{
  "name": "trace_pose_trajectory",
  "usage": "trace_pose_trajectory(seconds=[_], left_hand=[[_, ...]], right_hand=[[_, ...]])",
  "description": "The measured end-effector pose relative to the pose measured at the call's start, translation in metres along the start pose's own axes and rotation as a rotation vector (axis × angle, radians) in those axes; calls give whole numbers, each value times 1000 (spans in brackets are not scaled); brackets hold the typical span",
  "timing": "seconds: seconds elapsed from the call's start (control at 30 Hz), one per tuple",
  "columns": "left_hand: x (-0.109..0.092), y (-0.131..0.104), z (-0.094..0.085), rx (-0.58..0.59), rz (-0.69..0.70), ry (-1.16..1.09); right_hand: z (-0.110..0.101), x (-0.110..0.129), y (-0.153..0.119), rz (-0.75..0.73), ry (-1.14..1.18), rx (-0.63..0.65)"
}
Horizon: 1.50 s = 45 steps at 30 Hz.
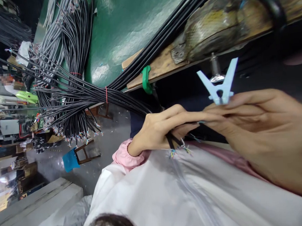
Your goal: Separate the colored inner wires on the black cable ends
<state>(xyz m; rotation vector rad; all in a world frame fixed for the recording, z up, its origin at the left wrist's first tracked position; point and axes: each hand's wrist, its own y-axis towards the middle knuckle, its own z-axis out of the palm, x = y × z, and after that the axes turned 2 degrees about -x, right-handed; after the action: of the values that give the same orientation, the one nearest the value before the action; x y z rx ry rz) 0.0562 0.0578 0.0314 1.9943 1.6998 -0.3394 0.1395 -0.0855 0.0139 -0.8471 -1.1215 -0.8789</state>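
My left hand, in a pink cuff, is closed around black cables. Their stripped ends fan out in thin coloured wires below the fingers. On the right, my right hand is closed, its thumb and fingers pinched together against the left fingertips. A fine bluish wire shows at that meeting point; what else is pinched there is hidden. A light blue clip stands at the right fingertips, its two arms spread upward in front of a metal stem.
Black cables tied with a red band cross the edge of a green tabletop. More black cables and grey cables lie behind. A tape-wrapped device and a green hook sit along the wooden edge. A blue-seated stool stands left.
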Motion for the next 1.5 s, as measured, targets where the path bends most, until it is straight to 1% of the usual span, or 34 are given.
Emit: trace_pose_trajectory(seconds=[0.1,0.17,0.23,0.3,0.33,0.4,0.47,0.5,0.57,0.6,0.67,0.73,0.8,0.83,0.9,0.93,0.97,1.0,1.03,1.1,1.13,1.2,1.23,1.27,1.33,1.4,1.5], left_hand=[[8,-7,-1,25,81,-62],[13,-11,1,13,124,-118],[16,-15,4,-9,151,-165],[18,-19,8,3,124,-181],[18,-20,9,29,95,-174],[20,-22,11,91,47,-151],[20,-21,10,109,45,-137],[19,-21,9,98,57,-135],[16,-18,4,68,73,-132],[14,-16,2,64,61,-130],[9,-11,-2,39,-9,-146],[5,-8,-4,-59,-37,-208],[2,-6,-3,-143,-23,-257],[1,-5,-3,-153,-11,-263],[-1,-4,0,-105,-35,-224],[-2,-4,1,-80,-54,-196],[-3,-4,3,-78,-63,-174],[-4,-3,4,-108,-59,-163],[-5,-3,6,-160,-45,-166],[-5,-1,11,-294,-26,-190],[-6,0,13,-361,-25,-203],[-6,3,18,-466,-45,-216],[-7,5,21,-508,-65,-212],[-7,6,23,-548,-81,-208],[-8,10,28,-605,-101,-212],[-8,14,31,-626,-124,-227],[-10,21,31,-658,-110,-272]], right_hand=[[3,-3,1,-190,23,80],[1,-2,1,-271,-59,124],[-5,-1,0,-296,-187,73],[-10,0,-2,-333,-263,-8],[-12,0,-2,-361,-277,-7],[-13,-1,-2,-433,-278,62],[-8,-2,-1,-528,-252,140],[-5,-3,-1,-572,-248,160],[1,-4,0,-654,-255,150],[2,-4,0,-695,-270,147],[0,-2,0,-764,-340,139],[-7,0,1,-797,-456,134],[-16,0,5,-796,-531,161],[-21,-1,8,-788,-526,189],[-30,-6,18,-728,-459,278],[-33,-8,23,-664,-422,316],[-35,-9,29,-589,-392,325],[-36,-10,34,-506,-371,309],[-34,-10,38,-413,-353,266],[-27,-6,43,-196,-264,196],[-21,-4,45,-77,-181,209],[-6,2,49,135,59,345],[0,4,51,196,158,395],[6,6,53,230,232,434],[14,8,58,244,288,450],[17,9,61,236,286,453],[17,13,61,235,284,451]])
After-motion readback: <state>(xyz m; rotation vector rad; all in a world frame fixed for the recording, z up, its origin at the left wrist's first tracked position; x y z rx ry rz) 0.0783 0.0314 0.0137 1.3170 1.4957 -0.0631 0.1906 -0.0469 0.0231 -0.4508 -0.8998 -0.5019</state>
